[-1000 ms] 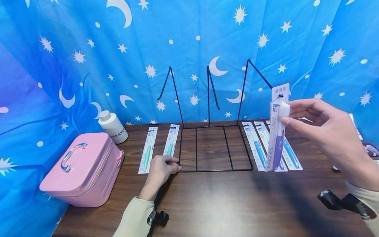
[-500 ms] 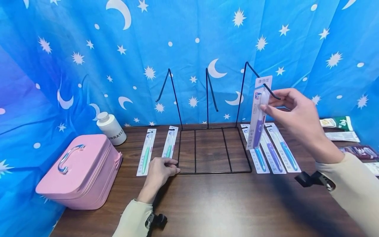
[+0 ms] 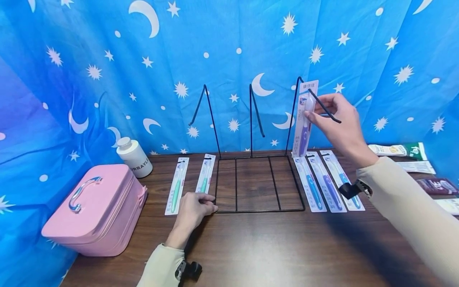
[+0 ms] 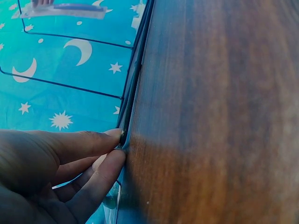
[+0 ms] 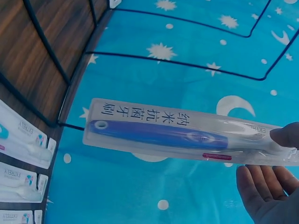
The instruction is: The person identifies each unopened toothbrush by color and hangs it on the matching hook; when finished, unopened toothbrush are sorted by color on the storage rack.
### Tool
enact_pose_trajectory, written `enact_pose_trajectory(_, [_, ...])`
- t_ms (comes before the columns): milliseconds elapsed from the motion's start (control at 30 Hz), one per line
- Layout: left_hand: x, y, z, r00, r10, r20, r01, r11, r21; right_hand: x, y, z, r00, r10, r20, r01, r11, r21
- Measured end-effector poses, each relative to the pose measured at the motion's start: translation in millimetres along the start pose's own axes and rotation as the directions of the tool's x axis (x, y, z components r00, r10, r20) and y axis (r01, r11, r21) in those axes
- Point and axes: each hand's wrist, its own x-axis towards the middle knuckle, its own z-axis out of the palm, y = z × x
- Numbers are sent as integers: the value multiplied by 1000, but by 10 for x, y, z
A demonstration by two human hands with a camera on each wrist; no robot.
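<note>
My right hand (image 3: 335,117) pinches the upper part of a packaged purple toothbrush (image 5: 159,135) between thumb and fingers. The package's card hangs on the right hook arm of a black wire rack (image 3: 255,211), near the bend, with the arm's free end sticking out in front. With thumb and fingertips my left hand (image 3: 196,209) pinches the front left corner of the rack's base, close over the tabletop. Partly behind that hand lies a packaged green toothbrush (image 3: 206,171); another green toothbrush (image 3: 175,187) lies to its left. The rack's left and middle hook arms carry nothing.
Right of the rack lie packaged toothbrushes: blue (image 3: 312,187), purple (image 3: 330,187) and blue (image 3: 340,169). Several tubes, including a green and white one (image 3: 398,150), lie farther right. A pink case (image 3: 97,211) and a white bottle (image 3: 134,157) stand on the left.
My right hand has moved left and back with the packaged purple toothbrush, sliding its card along the right hook arm from the tip toward the bend. The left hand stays on the rack corner.
</note>
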Motion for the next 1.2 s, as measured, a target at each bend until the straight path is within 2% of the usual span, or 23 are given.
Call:
enact_pose_trajectory(233, [15,-9,12,1000,13,-2,-13,1000,13,129,63,78,1000,15,-17,-15,1000,0])
enact_pose_trajectory(400, [42,12,36,1000,15,0,-15,1000,8,151,94,73,999,30,-26,-30,1000,2])
enact_pose_trajectory(533, [45,18,37,1000,8,4,-8,1000,4,133,135,31,1000,6,-3,-6,1000,23])
enact_pose_trajectory(733, [5,9,16,1000,-6,-6,6,1000,9,49,394,-108,999,-19,40,20,999,-39])
enact_pose_trajectory(867, [-5,6,17,1000,15,-9,-14,1000,14,-5,743,-246,996,44,77,-34,991,-127])
enact_pose_trajectory(1033, [-7,11,21,1000,-11,-5,11,1000,7,-89,1257,-336,977,169,128,-136,963,-233])
enact_pose_trajectory(1100, [-7,12,28,1000,-15,-1,15,1000,5,-131,1457,-349,959,235,158,-188,946,-264])
enact_pose_trajectory(1200, [3,5,14,1000,-8,2,8,1000,6,-181,1683,-324,903,371,217,-302,907,-294])
